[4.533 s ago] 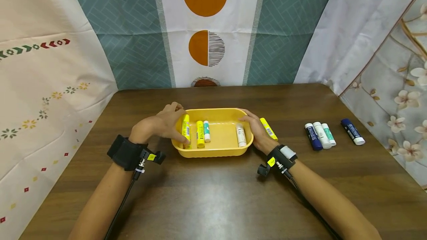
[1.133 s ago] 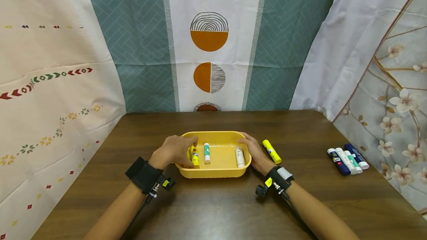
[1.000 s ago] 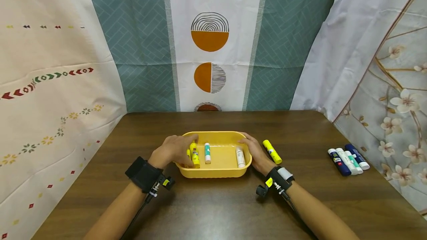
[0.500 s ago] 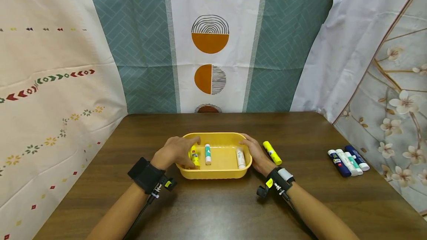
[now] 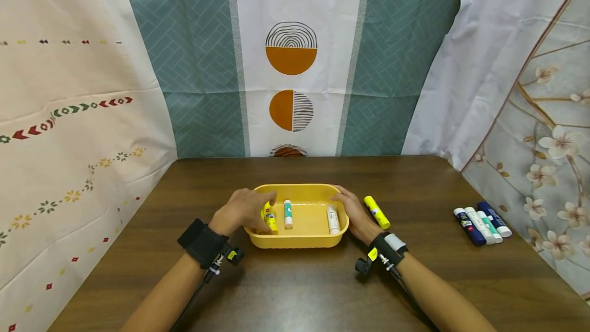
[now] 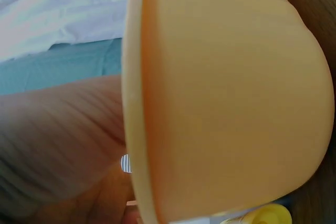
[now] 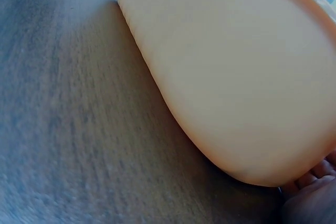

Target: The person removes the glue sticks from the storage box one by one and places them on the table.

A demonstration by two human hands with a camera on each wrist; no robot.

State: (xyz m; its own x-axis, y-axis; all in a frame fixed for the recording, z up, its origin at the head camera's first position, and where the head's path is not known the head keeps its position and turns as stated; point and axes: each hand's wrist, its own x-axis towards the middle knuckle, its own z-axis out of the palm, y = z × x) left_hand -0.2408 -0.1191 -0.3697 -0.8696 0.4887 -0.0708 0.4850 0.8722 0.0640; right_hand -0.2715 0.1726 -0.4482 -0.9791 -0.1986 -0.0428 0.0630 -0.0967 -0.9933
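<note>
Your left hand [image 5: 246, 211] is reaching over the left end of the yellow tray [image 5: 295, 242], thumb and fingers spreading around the partly hidden yellow sticks [image 5: 271, 222]; whether they are clamping on 1, you cannot tell. Your right hand [image 5: 356, 214] is gripping the tray's right end. The tray, also holding 1 teal-and-white stick [image 5: 288, 214] and 1 white stick [image 5: 333, 220], is sitting toward the far edge of the table [image 5: 295, 291]. Just right, 1 loose yellow stick [image 5: 377, 212] is lying; a cluster of 4 sticks [image 5: 479, 225] is lying beside the table's right edge.

Inside the upright yellow tray [image 5: 295, 242] lie a yellow glue stick [image 5: 271, 222] at its left end, perhaps beside another, a teal-and-white tube [image 5: 288, 214] left of centre, a white tube [image 5: 333, 220] at its right.
</note>
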